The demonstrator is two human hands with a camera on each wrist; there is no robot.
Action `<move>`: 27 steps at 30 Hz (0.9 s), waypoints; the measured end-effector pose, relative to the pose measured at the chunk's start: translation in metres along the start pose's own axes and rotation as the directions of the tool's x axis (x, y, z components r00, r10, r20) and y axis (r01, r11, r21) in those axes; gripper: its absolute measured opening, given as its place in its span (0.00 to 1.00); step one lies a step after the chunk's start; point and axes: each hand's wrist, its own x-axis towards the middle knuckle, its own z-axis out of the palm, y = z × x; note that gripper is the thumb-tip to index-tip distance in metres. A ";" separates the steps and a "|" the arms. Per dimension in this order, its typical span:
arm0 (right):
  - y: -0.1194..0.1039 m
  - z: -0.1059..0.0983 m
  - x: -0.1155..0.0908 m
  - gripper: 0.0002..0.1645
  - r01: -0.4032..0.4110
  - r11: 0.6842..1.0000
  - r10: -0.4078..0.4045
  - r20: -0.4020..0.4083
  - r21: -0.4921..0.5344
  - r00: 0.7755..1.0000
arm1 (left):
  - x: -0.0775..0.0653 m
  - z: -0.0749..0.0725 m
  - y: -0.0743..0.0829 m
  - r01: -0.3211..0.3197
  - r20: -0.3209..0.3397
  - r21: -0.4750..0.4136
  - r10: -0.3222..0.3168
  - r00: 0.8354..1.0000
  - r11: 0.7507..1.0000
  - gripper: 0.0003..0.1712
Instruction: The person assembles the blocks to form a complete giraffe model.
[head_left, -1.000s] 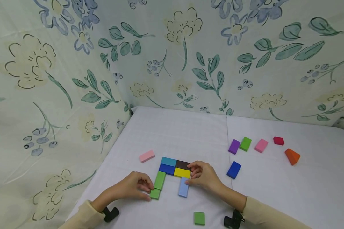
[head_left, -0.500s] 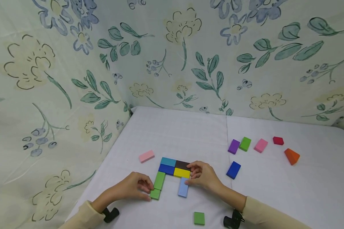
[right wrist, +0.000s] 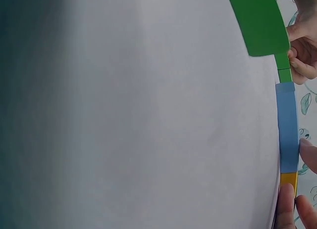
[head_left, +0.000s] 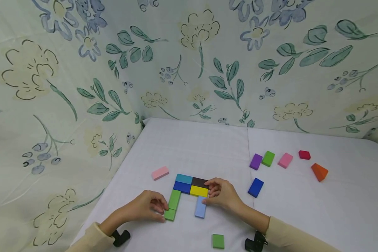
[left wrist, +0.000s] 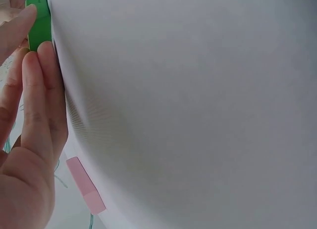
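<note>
In the head view, small flat blocks lie edge to edge like an arch: a teal block (head_left: 184, 179), a dark blue block (head_left: 182, 187), a dark brown block (head_left: 199, 182) and a yellow block (head_left: 199, 191) across the top. Two green blocks (head_left: 174, 200) run down its left side, and a light blue block (head_left: 200, 208) down its right. My left hand (head_left: 146, 205) touches the lower green block (left wrist: 40, 22) with fingertips and thumb at its outer edge. My right hand (head_left: 224, 193) rests its fingertips by the brown and yellow blocks, its thumb on the light blue one.
A pink block (head_left: 160, 173) lies beyond my left hand. A loose green block (head_left: 218, 241) sits near me. To the right are a blue block (head_left: 256, 187), purple block (head_left: 256, 161), green block (head_left: 268, 158), pink block (head_left: 285, 160), red block (head_left: 304, 154) and orange wedge (head_left: 319, 172).
The head view has shifted very slightly. Both hands and all the blocks keep their places.
</note>
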 end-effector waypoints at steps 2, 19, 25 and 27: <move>0.000 0.000 0.000 0.31 0.000 1.000 0.000 -0.001 -0.003 1.000 | 0.000 0.000 0.000 0.001 -0.002 0.003 -0.001 1.000 1.000 0.15; -0.002 0.000 0.000 0.31 0.010 1.000 -0.010 0.000 -0.011 1.000 | 0.000 0.000 0.000 0.004 -0.010 0.009 -0.004 1.000 1.000 0.16; -0.001 0.000 0.000 0.31 0.018 1.000 -0.018 0.000 -0.021 1.000 | 0.000 0.001 0.001 0.010 -0.010 0.012 -0.010 1.000 1.000 0.16; 0.000 0.000 0.001 0.31 0.019 1.000 -0.019 -0.001 -0.023 1.000 | 0.000 0.001 0.001 0.009 -0.010 0.011 -0.009 1.000 1.000 0.16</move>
